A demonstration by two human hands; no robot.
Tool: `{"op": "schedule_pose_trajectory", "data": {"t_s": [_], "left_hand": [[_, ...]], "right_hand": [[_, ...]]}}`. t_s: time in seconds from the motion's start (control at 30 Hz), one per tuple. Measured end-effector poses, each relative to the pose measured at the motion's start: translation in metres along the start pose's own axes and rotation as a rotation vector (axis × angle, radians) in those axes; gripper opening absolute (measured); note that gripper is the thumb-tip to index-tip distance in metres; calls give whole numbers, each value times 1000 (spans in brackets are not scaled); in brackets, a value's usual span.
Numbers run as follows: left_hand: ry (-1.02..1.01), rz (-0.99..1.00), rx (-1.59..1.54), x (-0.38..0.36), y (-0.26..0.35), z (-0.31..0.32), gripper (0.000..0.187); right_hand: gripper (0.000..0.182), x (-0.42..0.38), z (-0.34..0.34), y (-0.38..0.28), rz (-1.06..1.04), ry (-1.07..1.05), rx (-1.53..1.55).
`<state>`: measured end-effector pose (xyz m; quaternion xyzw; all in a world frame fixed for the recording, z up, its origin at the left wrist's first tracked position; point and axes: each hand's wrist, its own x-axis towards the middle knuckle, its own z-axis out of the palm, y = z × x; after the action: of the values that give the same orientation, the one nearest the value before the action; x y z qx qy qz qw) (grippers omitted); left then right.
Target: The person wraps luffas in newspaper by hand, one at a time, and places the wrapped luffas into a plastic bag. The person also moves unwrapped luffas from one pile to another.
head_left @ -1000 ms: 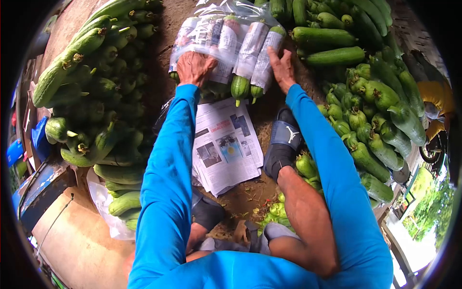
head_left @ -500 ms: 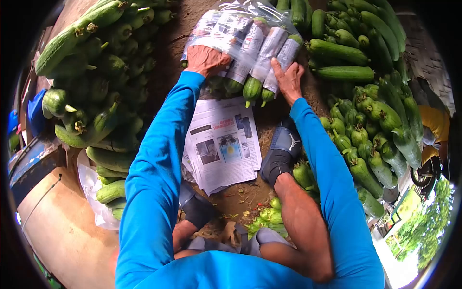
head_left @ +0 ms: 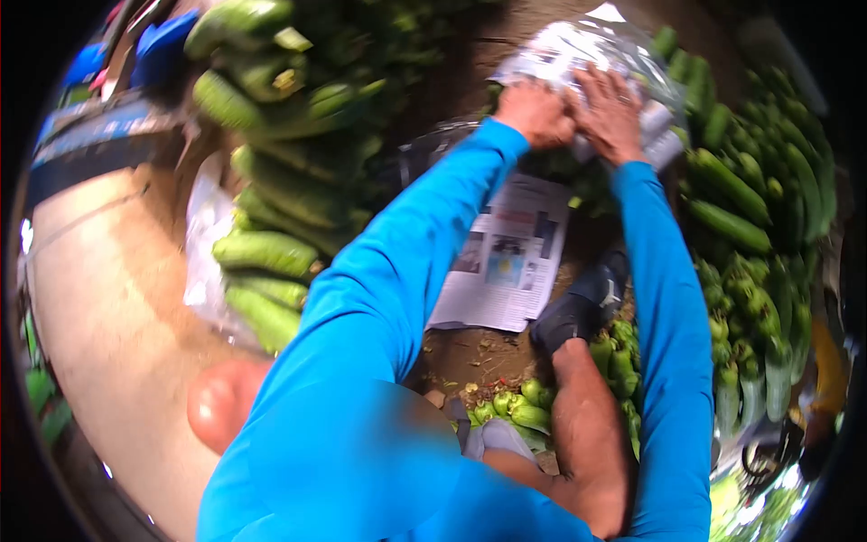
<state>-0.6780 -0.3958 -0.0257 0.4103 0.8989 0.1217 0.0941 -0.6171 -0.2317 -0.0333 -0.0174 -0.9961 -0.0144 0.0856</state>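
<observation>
Both hands are at a clear plastic bag (head_left: 664, 63) near the top right, which holds green gourds wrapped in newspaper (head_left: 652, 119). My left hand (head_left: 539, 113) is closed at the bag's near left edge; what its fingers grip is too blurred to make out. Beside it, nearly touching, my right hand (head_left: 610, 113) lies over the bag with its fingers spread. Below the hands, a stack of newspaper sheets (head_left: 506, 257) rests on the ground, its top left part hidden by my left sleeve.
Large green gourds (head_left: 271, 253) are piled at the left beside a white plastic sheet (head_left: 208, 244). More gourds (head_left: 731, 185) lie in heaps along the right. Small green ones (head_left: 519, 406) sit near my feet, by a dark shoe (head_left: 591, 294).
The view has swung, so the scene sits further right. My right hand has moved from the wrapped gourds' right side to the bag's top, close beside my left hand.
</observation>
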Motion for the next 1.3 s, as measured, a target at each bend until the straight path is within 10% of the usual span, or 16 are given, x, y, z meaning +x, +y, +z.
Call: {"op": "schedule_pose_trajectory", "data": {"t_s": [0.13,0.33,0.47,0.63,0.7,0.87,0.97,1.13,1.3], "left_hand": [[474,-20,-438,-125,28,-6,43],[285,-258,-569,-289,60,1,24],[66,13,-512,-326,34,-35,13],[-161,324,-307,-349,-54,-138,21],[-237,301,-294,-366,-94,-175,20],[-187,11,274,-415,-207,-209,38],[-450,-279,459,-427,-228,-214,72],[-391,-230,415,-440,-244,-187,79],[-440,-287,408,-432,-248,-183,90]], "right_hand": [[60,3,4,-7,20,32,-47],[71,7,-28,-51,-4,95,46],[82,-1,-19,-52,-167,-106,-81],[89,7,-55,-78,-96,-272,-159],[78,-3,-65,-100,-349,51,6],[73,-103,-94,-204,-610,-386,300],[78,-202,-74,-252,-433,-484,318],[88,-285,-86,-290,24,-492,300],[94,-307,-65,-285,56,-426,321]]}}
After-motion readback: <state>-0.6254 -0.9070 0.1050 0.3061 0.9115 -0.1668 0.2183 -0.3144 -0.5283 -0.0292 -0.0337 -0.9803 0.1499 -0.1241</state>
